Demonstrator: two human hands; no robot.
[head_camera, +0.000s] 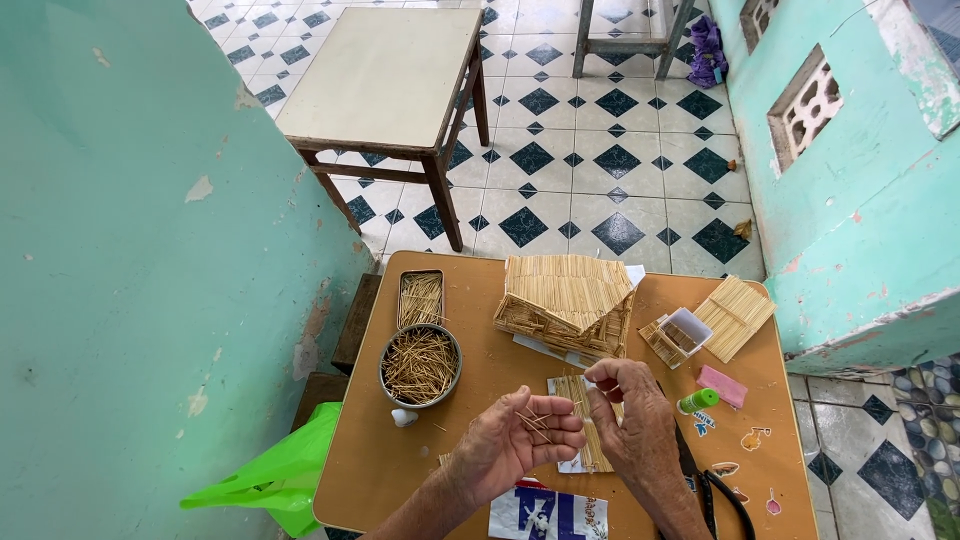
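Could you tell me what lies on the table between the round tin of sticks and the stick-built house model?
In the head view, only bare brown table top separates the round tin from the house model; nothing rests there.

left hand (515, 445) bare | right hand (630, 420) bare | forearms uncovered, no sleeves

Soft, even daylight is filling the scene, leaving the tiled floor (600, 150) bright and slightly washed out toward the top. Shadows are staying faint, pooling only under the stool (385, 80) and beneath the hands. Nothing is glaring. Focus is holding sharp throughout, while wide-angle distortion is bending the turquoise walls (150, 250) outward at the edges.
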